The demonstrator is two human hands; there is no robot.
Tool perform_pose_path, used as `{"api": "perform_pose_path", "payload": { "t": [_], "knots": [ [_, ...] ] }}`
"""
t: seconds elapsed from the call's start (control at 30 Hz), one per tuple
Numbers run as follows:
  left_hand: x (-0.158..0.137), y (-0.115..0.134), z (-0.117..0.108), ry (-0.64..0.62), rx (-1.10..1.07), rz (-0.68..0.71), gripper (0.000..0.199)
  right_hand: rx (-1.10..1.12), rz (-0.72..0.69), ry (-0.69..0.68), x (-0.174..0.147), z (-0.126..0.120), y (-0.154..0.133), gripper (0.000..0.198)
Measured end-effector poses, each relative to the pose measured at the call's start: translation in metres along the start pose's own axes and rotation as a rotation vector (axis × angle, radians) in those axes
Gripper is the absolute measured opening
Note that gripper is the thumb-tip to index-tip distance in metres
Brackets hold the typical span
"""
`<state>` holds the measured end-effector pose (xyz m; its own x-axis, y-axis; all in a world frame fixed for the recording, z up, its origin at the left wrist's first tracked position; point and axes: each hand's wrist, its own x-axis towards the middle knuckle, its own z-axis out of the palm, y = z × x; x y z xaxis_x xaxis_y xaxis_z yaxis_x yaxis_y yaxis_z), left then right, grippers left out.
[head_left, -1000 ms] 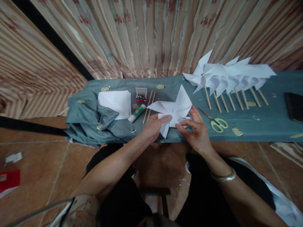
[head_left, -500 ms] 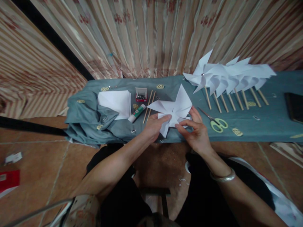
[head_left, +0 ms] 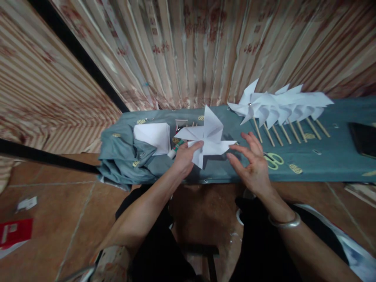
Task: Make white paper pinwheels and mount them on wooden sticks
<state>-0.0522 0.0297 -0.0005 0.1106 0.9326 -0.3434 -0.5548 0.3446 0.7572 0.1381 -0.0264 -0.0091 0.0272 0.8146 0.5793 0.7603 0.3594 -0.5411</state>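
A white paper pinwheel (head_left: 213,135) without a stick is pinched in my left hand (head_left: 185,158), the thumb lying on it near its centre. My right hand (head_left: 251,164) is just right of the pinwheel's right blade, fingers apart and nothing in them. Behind my left hand, a green and white glue stick (head_left: 176,149) is partly covered. The pinwheel also hides much of a small box (head_left: 181,123) and most of the wooden sticks. Green-handled scissors (head_left: 274,160) lie beside my right hand, which covers their blades.
Several finished pinwheels (head_left: 282,103) on wooden sticks lie overlapped at the back right. White paper sheets (head_left: 154,137) are stacked at the left on the grey-green cloth (head_left: 220,172). A dark phone-like object (head_left: 362,138) lies far right. A striped curtain (head_left: 188,55) hangs behind.
My right hand has let go of the pinwheel and moved right, its fingers spreading. The left hand keeps hold of the pinwheel, now raised across the sticks and box. The view has shifted slightly.
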Motion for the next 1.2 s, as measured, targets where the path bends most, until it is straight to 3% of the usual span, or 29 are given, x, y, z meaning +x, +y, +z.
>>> {"api": "perform_pose_path", "payload": {
  "t": [0.17, 0.33, 0.5, 0.8, 1.2],
  "knots": [
    [-0.001, 0.034, -0.021, 0.052, -0.044, 0.099, 0.033, -0.034, 0.019, -0.009, 0.002, 0.006, 0.016, 0.028],
    [0.001, 0.072, -0.041, 0.123, -0.137, 0.266, 0.028, -0.036, 0.053, -0.177, -0.004, 0.025, 0.019, 0.032],
    [0.007, 0.097, -0.052, 0.201, -0.189, 0.333, 0.019, -0.080, -0.004, -0.306, -0.011, 0.048, 0.018, 0.036],
    [0.002, 0.082, -0.048, 0.192, -0.258, 0.219, 0.021, -0.256, -0.074, -0.240, -0.029, 0.087, 0.020, 0.040],
    [0.009, 0.072, -0.051, 0.150, -0.269, 0.219, 0.024, -0.390, -0.076, -0.205, -0.035, 0.091, 0.013, 0.037]
  ]
}}
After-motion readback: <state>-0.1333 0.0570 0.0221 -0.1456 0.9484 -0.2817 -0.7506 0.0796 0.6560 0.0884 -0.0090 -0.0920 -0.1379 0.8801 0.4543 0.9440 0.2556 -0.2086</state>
